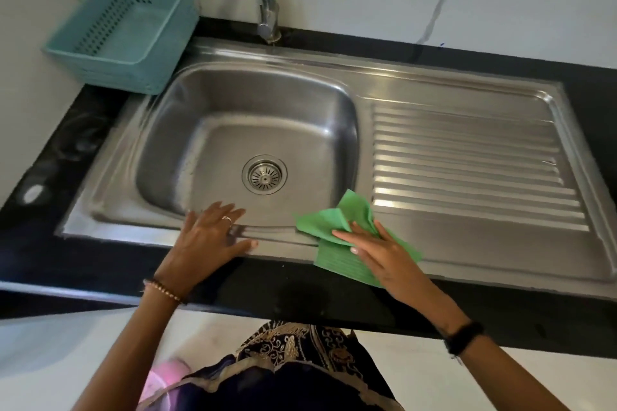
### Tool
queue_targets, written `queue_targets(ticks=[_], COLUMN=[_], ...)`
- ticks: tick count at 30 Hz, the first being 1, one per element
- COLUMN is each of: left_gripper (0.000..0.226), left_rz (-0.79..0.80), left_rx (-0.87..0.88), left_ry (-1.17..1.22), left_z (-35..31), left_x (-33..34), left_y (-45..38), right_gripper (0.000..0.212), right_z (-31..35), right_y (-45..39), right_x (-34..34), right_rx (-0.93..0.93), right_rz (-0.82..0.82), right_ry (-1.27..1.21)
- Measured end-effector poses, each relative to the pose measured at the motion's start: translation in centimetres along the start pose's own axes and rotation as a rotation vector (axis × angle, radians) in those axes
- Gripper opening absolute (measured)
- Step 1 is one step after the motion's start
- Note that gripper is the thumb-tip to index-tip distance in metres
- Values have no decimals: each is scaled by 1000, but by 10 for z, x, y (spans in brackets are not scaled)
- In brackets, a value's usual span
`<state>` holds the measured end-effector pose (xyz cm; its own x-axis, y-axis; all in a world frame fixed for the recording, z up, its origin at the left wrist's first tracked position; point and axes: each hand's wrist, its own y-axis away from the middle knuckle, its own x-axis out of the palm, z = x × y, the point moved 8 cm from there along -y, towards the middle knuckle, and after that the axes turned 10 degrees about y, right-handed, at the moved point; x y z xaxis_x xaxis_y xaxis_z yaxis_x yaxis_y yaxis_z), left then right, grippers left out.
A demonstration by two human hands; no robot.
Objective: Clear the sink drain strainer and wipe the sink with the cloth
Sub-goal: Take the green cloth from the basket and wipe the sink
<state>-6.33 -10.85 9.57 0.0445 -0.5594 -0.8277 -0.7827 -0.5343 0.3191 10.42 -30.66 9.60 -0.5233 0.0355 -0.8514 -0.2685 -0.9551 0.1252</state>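
I am seeing my left hand (213, 237) lying flat on the front rim of the steel sink (233, 100), fingers straight and spread, thumb stretched along the edge, gripping nothing (a ring is showing on one finger). My right hand (377, 252) is pressing the green cloth (337, 222) down with extended fingers at the near right corner of the basin, where the rim is meeting the ribbed drainboard (467, 163); part of the cloth is hanging over the black tabletop (300, 294). The drain strainer (264, 174) is sitting in the basin floor, apart from both hands.
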Motion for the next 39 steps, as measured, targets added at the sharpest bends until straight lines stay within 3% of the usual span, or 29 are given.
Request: queue_targets(ticks=[4, 6, 8, 12, 14, 19, 23, 27, 33, 39], left_gripper=[66, 50, 41, 50, 45, 42, 43, 41, 33, 34], left_rz=[-2, -28, -72, -191, -172, -138, -176, -135, -81, -212], left_rx=[-61, -49, -45, -128, -204, -238, -203, -179, -107, -65], left_ry=[20, 42, 86, 178, 139, 149, 178, 207, 453, 245], left_z=[15, 14, 10, 19, 35, 55, 55, 61, 85, 148], left_x=[-2, -1, -4, -26, -32, -32, -31, -35, -64, -112], left_y=[13, 14, 13, 12, 16, 25, 28, 26, 21, 18], right_gripper=[43, 45, 45, 41, 40, 44, 43, 42, 45, 42], right_z=[4, 23, 50, 110, 120, 74, 30, 33, 106, 226], right_y=[-5, -23, -48, -95, -100, -62, -32, -40, -99, -189], right_x=[1, 10, 24, 47, 54, 33, 21, 20, 52, 106], right_rx=[-54, -114, -177, -189, -188, -148, -100, -139, -235, -290], right_rz=[146, 207, 210, 159, 165, 124, 230, 281, 307, 338], right_ry=[-50, -28, -3, 24, 35, 30, 52, 56, 40, -111])
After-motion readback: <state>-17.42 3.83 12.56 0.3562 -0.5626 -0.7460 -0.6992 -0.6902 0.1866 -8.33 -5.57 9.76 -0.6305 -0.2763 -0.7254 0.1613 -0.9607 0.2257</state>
